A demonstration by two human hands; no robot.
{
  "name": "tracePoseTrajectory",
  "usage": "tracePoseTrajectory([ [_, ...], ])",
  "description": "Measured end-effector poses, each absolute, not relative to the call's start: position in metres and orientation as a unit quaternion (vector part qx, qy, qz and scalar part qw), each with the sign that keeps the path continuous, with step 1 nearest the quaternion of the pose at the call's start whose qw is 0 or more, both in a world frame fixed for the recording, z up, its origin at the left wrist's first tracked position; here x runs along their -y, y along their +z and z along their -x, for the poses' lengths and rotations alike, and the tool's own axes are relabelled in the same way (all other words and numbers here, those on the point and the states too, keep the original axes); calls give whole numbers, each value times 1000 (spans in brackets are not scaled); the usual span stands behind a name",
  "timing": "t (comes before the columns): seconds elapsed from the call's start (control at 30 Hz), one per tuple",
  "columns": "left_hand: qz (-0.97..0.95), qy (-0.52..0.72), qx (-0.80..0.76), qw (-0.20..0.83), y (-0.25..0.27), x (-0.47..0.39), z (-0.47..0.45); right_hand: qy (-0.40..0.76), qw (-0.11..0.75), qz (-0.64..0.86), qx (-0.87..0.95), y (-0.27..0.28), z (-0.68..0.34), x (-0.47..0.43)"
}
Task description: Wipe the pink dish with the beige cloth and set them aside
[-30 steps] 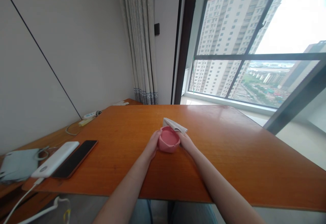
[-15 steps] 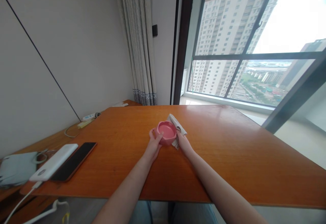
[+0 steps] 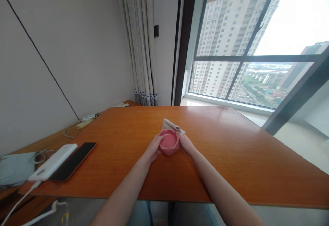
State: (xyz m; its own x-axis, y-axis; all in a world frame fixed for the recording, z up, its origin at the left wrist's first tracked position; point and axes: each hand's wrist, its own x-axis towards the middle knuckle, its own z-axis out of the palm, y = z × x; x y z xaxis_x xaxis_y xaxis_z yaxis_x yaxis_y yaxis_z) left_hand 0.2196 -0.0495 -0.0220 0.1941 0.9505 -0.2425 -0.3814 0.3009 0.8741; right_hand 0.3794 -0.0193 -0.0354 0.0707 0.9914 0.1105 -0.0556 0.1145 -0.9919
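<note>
A small pink ashtray-like bowl (image 3: 169,147) with a notched rim is held over the middle of the table, its opening facing up and toward me. My left hand (image 3: 154,147) grips its left side, thumb at the rim and the other fingers hidden behind. On the right, my right hand (image 3: 185,141) is closed on a light grey cloth (image 3: 170,124), which it presses to the bowl's right and far side. The cloth's folded top sticks out beyond the bowl's far rim.
The brown wooden table (image 3: 231,157) spreads around my arms. At its left lie a black phone (image 3: 74,161), a white power bank (image 3: 53,162) with a cable, and a pale pouch (image 3: 16,169). A power strip (image 3: 88,117) sits by the wall, and a window (image 3: 244,58) is at the right.
The bowl has come slightly nearer to me and turned in my hands. The cloth has swung from its right side to its far side, still in my right hand.
</note>
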Motion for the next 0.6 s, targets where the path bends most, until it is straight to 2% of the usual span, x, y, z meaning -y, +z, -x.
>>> tracePoseTrajectory([
  [0.17,-265,583,-353,682,-14,46,-219,408,584,423,560,-19,-368,33],
  [0.3,-222,607,-295,704,-7,45,-214,374,588,376,611,-11,-361,44],
  [0.4,-219,596,-261,727,-7,45,-214,406,577,402,584,-19,-358,43],
  [0.53,-248,611,-275,700,-11,48,-221,479,532,472,514,-32,-360,35],
  [0.6,-275,597,-289,696,-11,52,-224,477,552,468,499,-32,-364,31],
])
